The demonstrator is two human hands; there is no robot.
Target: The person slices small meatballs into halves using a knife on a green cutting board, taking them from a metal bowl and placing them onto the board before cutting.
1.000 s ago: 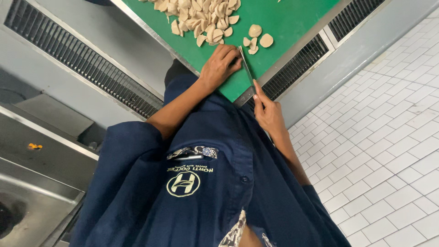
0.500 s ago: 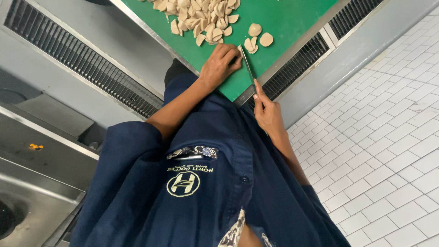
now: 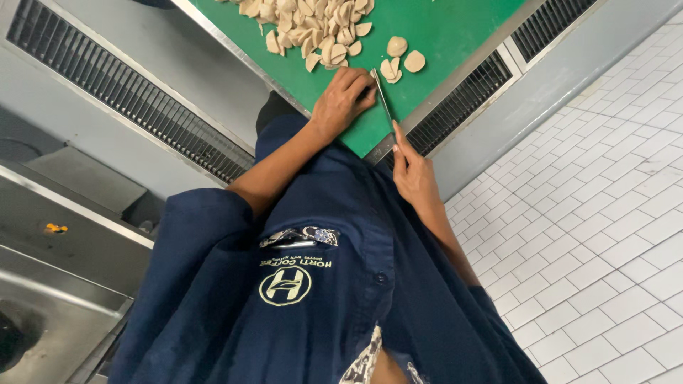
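A green cutting board (image 3: 455,35) lies on a steel counter ahead of me. A heap of pale, sliced food pieces (image 3: 313,25) sits at its far side, and a few separate slices (image 3: 400,58) lie near the knife tip. My left hand (image 3: 341,103) rests on the board with its fingers curled against the blade; anything under them is hidden. My right hand (image 3: 414,176) grips a thin knife (image 3: 382,101) by the handle at the board's near edge. The blade points away from me. My navy shirt (image 3: 313,284) fills the lower part of the view.
The steel counter front has slotted vent grilles (image 3: 135,107) on both sides of the board. Lower left is a steel shelf or sink (image 3: 50,313) with a small orange object (image 3: 55,228). White tiled floor (image 3: 597,242) lies to the right.
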